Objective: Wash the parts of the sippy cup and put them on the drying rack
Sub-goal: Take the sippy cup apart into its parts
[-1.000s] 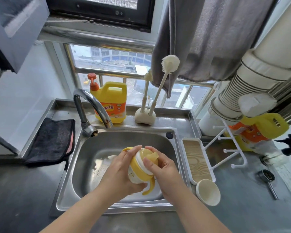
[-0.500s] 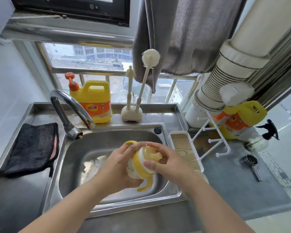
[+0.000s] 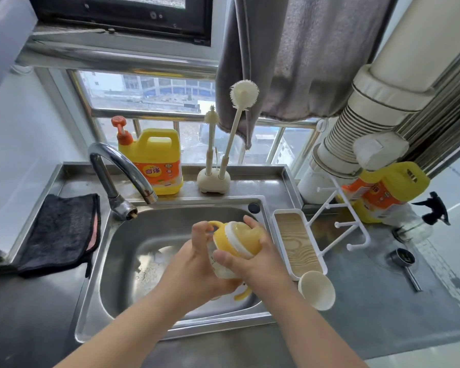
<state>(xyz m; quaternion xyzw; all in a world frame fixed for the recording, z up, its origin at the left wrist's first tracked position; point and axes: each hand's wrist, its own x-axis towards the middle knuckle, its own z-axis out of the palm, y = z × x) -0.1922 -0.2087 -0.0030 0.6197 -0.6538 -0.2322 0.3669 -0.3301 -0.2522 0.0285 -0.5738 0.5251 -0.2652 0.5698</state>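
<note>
A: Where is the sippy cup (image 3: 234, 248)?

B: It is up over the sink (image 3: 133, 261), near the sink's right side. It is tipped over, with its yellow lid pointing up and away. Two hands hold it.

A: What does the left hand (image 3: 197, 264) do?

B: Its fingers are curled round the cup's body and the top handle. It holds the cup from the left.

A: And the right hand (image 3: 252, 258)?

B: It wraps round the yellow lid. The thumb is in front and the fingers reach over the back. Both hands grip tight on the cup.

A: Where is the drying rack (image 3: 337, 224)?

B: Just to the right of the sink. It is white with little pegs, and they are all bare. A white tray (image 3: 298, 245) with a wood look lies between the sink and the rack. A cream bowl-shaped cup (image 3: 316, 289) lies on its side by the tray's near end.

A: What is behind the sink?

B: A yellow soap bottle (image 3: 152, 160) with an orange pump. Two white brushes (image 3: 234, 128) stand in a holder next to it. The tap (image 3: 120, 171) bends over the sink's back left corner. No water shows coming out.

A: And left of the sink?

B: A black cloth (image 3: 59, 232) lies flat there.
</note>
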